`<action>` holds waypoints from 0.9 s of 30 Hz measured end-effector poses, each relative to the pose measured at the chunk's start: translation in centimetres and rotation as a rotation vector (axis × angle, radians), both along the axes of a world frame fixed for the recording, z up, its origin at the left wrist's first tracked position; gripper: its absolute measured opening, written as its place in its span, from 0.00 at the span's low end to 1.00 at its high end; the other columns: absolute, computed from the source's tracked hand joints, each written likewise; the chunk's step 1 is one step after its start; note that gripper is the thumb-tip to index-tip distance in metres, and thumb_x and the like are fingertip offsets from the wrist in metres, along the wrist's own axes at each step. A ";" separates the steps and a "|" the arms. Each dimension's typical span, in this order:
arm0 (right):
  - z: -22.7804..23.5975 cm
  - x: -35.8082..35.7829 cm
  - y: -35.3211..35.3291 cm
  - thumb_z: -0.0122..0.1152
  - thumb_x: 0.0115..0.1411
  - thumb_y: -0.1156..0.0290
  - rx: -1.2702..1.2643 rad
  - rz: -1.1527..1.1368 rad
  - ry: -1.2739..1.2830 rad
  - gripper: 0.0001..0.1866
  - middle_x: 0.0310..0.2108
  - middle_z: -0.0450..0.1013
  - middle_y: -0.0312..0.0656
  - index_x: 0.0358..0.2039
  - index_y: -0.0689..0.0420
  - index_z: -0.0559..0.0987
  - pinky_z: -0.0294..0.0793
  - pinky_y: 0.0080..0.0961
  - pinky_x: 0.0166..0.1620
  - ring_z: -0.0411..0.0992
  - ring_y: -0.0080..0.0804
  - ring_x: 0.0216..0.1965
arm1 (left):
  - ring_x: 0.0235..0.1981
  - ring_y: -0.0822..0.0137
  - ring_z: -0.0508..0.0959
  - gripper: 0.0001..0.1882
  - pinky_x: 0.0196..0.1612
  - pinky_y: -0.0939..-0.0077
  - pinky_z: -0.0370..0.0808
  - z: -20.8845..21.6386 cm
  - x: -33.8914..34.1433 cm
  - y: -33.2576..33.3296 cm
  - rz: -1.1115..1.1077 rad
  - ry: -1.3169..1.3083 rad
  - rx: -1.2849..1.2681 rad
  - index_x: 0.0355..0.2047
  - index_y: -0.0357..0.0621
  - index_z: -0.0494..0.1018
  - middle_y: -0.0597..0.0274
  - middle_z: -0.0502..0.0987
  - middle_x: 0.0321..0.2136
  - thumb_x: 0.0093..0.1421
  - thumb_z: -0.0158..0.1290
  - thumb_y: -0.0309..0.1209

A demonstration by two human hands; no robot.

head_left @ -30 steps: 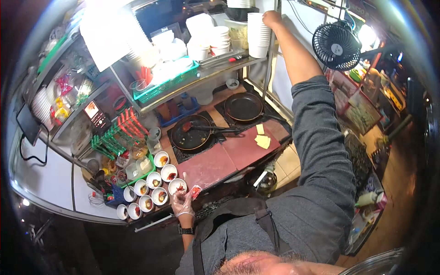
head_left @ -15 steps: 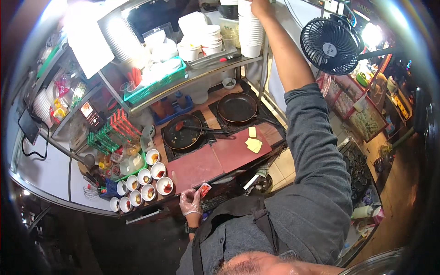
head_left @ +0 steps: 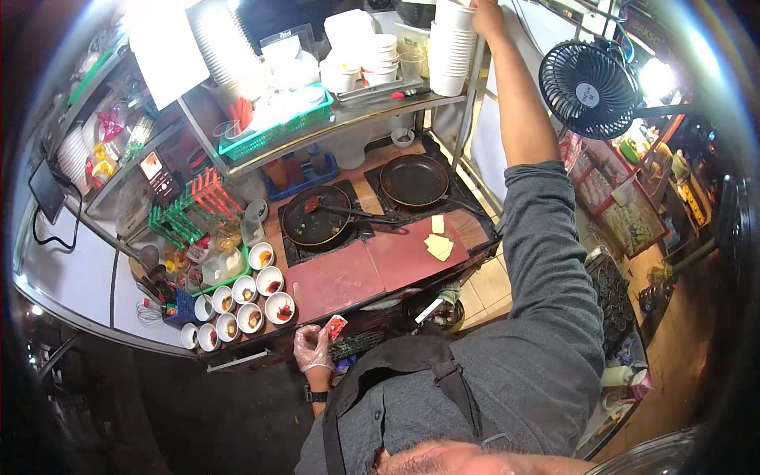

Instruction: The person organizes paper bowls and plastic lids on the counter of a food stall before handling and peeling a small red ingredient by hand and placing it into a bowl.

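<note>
My left hand (head_left: 313, 348), in a clear plastic glove, pinches a small red-and-white sachet (head_left: 336, 325) near the counter's front edge. High up at the shelf's right end, my bare right hand (head_left: 489, 19) grips the rim of a white paper cup (head_left: 455, 14) on top of a tall cup stack (head_left: 450, 63). Part of those fingers lies behind the rim. Several white bowls (head_left: 279, 308) with red and yellow seasonings stand in rows left of the reddish-brown board (head_left: 332, 283). Yellow square slices (head_left: 438, 246) lie at that board's right end.
Two black frying pans sit on burners: the left pan (head_left: 305, 229) holds a spatula (head_left: 356, 212), while the right pan (head_left: 413, 180) holds nothing visible. Above hangs a shelf with a green basket (head_left: 273, 131) and containers. A black fan (head_left: 590, 89) stands beside my right arm.
The top paper cup now shows more clearly apart from the stack under my right hand. My left hand still holds the sachet. The whole view has shifted slightly.
</note>
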State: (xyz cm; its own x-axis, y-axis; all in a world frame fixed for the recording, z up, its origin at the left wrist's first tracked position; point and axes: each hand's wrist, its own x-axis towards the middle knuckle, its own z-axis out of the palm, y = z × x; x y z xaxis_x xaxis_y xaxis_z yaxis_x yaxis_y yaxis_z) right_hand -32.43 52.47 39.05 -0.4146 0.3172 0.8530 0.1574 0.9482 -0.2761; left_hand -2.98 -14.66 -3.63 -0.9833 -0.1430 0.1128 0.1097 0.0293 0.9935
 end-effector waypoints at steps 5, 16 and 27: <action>-1.5 0.0 -1.4 0.45 0.66 0.65 0.126 -0.106 -0.008 0.15 0.42 0.78 0.59 0.41 0.56 0.80 0.74 0.51 0.47 0.76 0.58 0.46 | 0.31 0.79 0.71 0.10 0.37 0.81 0.71 1.5 -1.1 -0.5 -0.036 -0.015 -0.039 0.34 0.42 0.73 0.70 0.75 0.30 0.59 0.66 0.24; -4.8 1.2 -5.7 0.71 0.53 0.56 0.111 -0.149 -0.441 0.54 0.69 0.49 0.69 0.75 0.37 0.48 0.69 0.50 0.63 0.62 0.69 0.64 | 0.30 0.80 0.70 0.10 0.36 0.83 0.69 0.5 -4.1 -1.3 -0.157 -0.038 0.015 0.36 0.44 0.73 0.73 0.74 0.29 0.60 0.65 0.23; -10.2 1.9 -8.4 0.83 0.40 0.57 -0.040 -0.090 -0.109 0.71 0.67 0.35 0.83 0.74 0.43 0.39 0.62 0.51 0.68 0.47 0.80 0.69 | 0.30 0.80 0.69 0.10 0.36 0.83 0.69 -0.1 -6.0 -1.4 -0.231 -0.054 0.042 0.36 0.45 0.73 0.74 0.72 0.29 0.59 0.65 0.23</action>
State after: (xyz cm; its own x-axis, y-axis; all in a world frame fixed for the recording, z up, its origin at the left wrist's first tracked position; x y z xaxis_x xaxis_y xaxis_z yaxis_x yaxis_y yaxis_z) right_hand -30.48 44.07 28.87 -0.4726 0.3900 0.7903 0.2729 0.9174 -0.2895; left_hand -8.99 -16.02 -3.70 -0.9949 0.0827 0.0574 0.0549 -0.0316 0.9980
